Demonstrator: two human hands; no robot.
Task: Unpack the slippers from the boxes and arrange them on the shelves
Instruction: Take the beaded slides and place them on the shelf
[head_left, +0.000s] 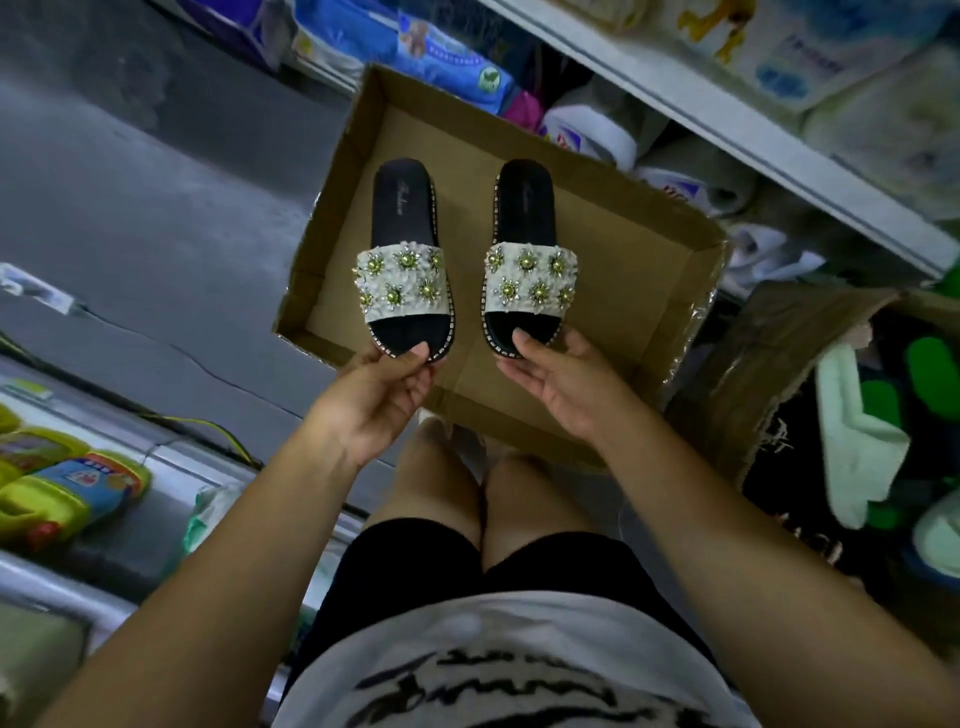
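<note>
I hold a pair of black slippers with white flowered, beaded straps over an open cardboard box (639, 270). My left hand (384, 395) pinches the toe end of the left slipper (402, 254), thumb on top. The toe of the right slipper (527, 254) is pinched by my right hand (556, 379) in the same way. Both slippers point heels away from me, side by side with a gap between them. The box beneath them shows only its bare bottom.
A white shelf edge (727, 119) runs diagonally at the upper right, with packaged goods above and folded soft goods below. A second carton (769, 364) with clothing stands at the right. Yellow bottles (67, 493) lie at the lower left. Grey floor stretches to the left.
</note>
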